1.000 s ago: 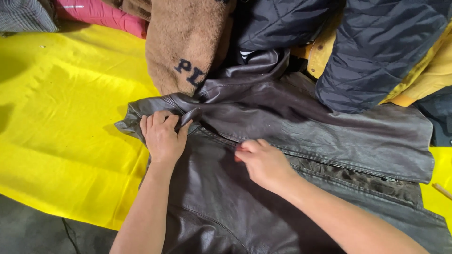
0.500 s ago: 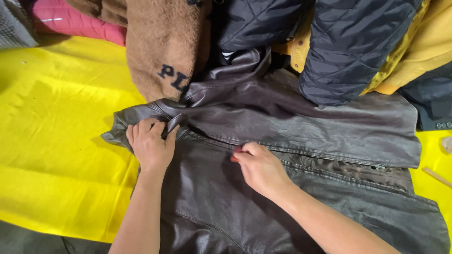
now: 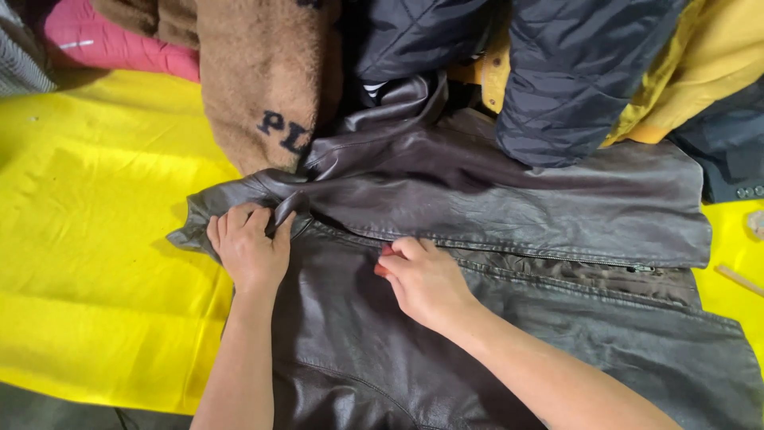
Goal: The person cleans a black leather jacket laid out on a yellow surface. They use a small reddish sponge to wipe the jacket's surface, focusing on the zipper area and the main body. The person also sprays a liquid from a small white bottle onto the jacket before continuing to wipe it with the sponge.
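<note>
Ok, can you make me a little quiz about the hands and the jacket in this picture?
1. True or false: the left hand rests on the collar end of the dark leather jacket.
2. What colour is the sheet under the jacket? A) blue B) yellow C) white
3. Fill in: the right hand presses down beside the jacket's ____.

Key: 1 true; 2 B; 3 zipper.
</note>
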